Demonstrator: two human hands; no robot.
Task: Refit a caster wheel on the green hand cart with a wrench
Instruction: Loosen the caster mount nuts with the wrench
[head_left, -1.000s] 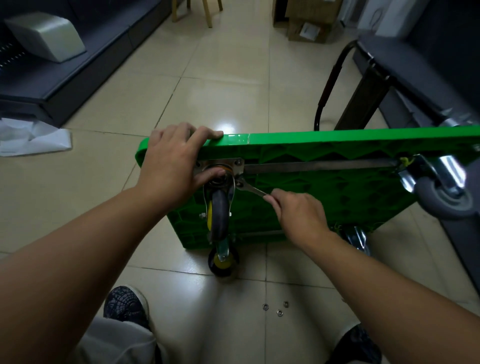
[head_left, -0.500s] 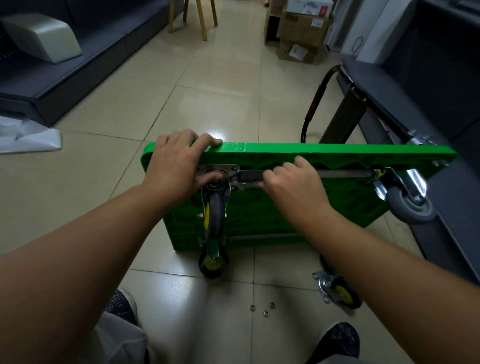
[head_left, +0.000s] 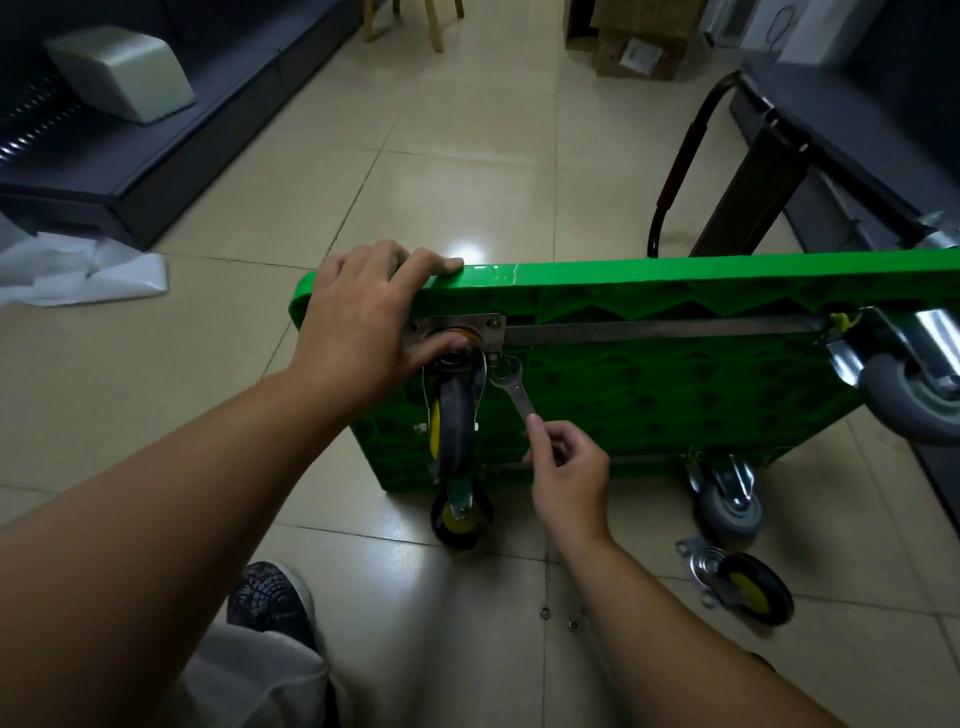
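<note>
The green hand cart (head_left: 649, 374) stands on its side on the tiled floor, underside facing me. A black-and-yellow caster wheel (head_left: 453, 421) sits against its near left corner on a steel mounting plate (head_left: 491, 332). My left hand (head_left: 363, 322) grips the cart's top edge, thumb pressed on the caster's swivel. My right hand (head_left: 563, 467) pinches the lower end of a steel wrench (head_left: 511, 387), whose ring end sits at the plate's lower right corner bolt.
A loose black-and-yellow caster (head_left: 743, 584) lies on the floor at right, with small nuts (head_left: 558, 618) in front of me. Grey casters (head_left: 727, 499) are fitted on the cart's right side. Its black handle (head_left: 680, 156) reaches behind. My shoe (head_left: 270, 597) is below.
My right hand swung the wrench from horizontal along the steel bar down to a steep downward angle, now pinching its lower end. My left hand stayed on the cart edge.
</note>
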